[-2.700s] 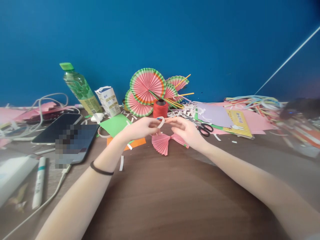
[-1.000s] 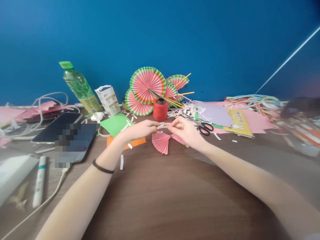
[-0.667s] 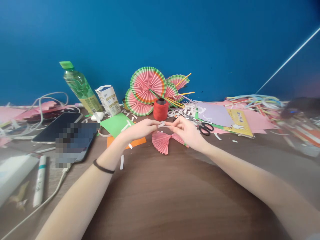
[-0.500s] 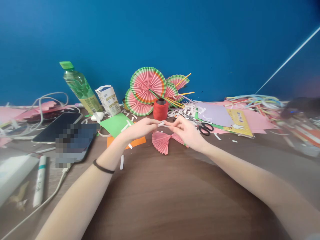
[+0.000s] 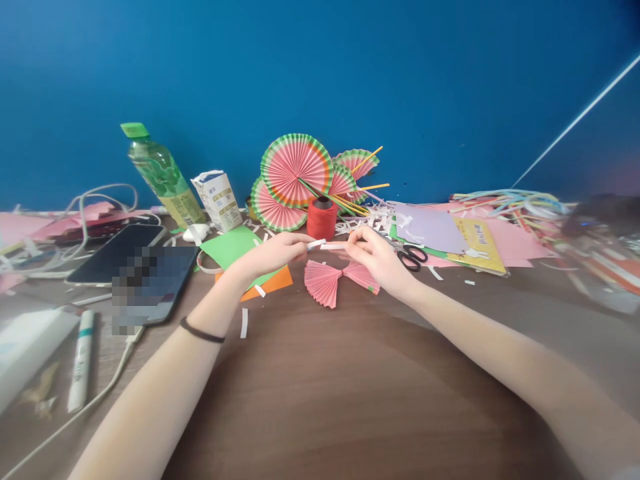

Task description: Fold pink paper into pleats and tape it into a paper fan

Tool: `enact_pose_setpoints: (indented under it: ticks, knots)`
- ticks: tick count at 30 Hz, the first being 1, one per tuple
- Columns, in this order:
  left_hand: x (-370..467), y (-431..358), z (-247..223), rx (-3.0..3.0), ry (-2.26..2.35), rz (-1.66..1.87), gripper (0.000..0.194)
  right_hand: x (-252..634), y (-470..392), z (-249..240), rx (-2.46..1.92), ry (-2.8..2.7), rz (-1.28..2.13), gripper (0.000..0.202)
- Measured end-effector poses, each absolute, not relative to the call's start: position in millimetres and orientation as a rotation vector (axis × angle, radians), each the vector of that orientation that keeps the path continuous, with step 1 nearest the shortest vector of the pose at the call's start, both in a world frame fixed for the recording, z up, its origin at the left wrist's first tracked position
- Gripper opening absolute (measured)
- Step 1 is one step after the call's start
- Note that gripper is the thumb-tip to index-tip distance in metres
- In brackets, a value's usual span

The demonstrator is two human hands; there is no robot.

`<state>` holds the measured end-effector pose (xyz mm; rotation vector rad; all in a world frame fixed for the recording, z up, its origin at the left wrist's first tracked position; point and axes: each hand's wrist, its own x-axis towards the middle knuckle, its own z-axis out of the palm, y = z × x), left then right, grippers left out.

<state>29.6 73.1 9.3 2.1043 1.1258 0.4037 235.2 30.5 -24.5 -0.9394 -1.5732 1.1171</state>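
Note:
A small white strip (image 5: 316, 244) is pinched in the fingertips of my left hand (image 5: 277, 255). My right hand (image 5: 373, 260) pinches a second white strip (image 5: 334, 247), whose free end points at the first one. Both strips are above the table, in front of a red thread spool (image 5: 321, 219). Just below them lies a pink pleated paper bow (image 5: 324, 283), tied in at its middle and spread out on both sides. Whether the two strips touch is too small to tell.
Pleated round fans (image 5: 296, 170) stand behind the spool. Black scissors (image 5: 412, 257) lie beside my right hand. Green paper (image 5: 233, 248), a carton (image 5: 218, 201), a bottle (image 5: 163, 175) and phones (image 5: 117, 253) are at left; a yellow booklet (image 5: 480, 245) is at right.
My hands have moved slightly apart, the left one leftward. More of both white strips shows between my fingertips, and more of the pink bow's right side is visible.

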Motion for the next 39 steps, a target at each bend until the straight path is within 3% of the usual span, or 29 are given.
enact_pose_setpoints:
  ticks: [3,8,12,17,25,30,39]
  knots:
    - [26.5,75.2,10.7,2.216,1.338,0.313,0.031,240.1,35.8,-25.4,-0.958,-1.617,1.117,0.014]
    - [17.5,82.0,4.4,2.291,1.628,0.21,0.03,254.5,39.3,-20.1,-1.16,-2.032,1.016,0.062]
    - [15.3,84.3,-1.7,2.329,1.619,0.078,0.023,260.1,38.7,-22.4,-1.276,-2.294,0.92,0.07]
    - [17.2,83.6,-1.2,2.392,1.712,0.231,0.022,256.2,40.7,-29.1,-1.195,-2.414,0.609,0.07]
    - [33.9,74.3,-3.3,2.141,1.284,0.438,0.022,252.3,37.4,-22.1,-1.063,-2.381,0.558,0.066]
    - [49.9,61.3,-3.2,2.016,1.056,0.325,0.031,247.4,35.7,-19.3,-0.909,-2.408,0.367,0.055]
    - [48.6,64.0,-10.5,1.645,0.954,0.417,0.022,248.3,32.3,-11.0,-0.877,-2.175,0.072,0.046]
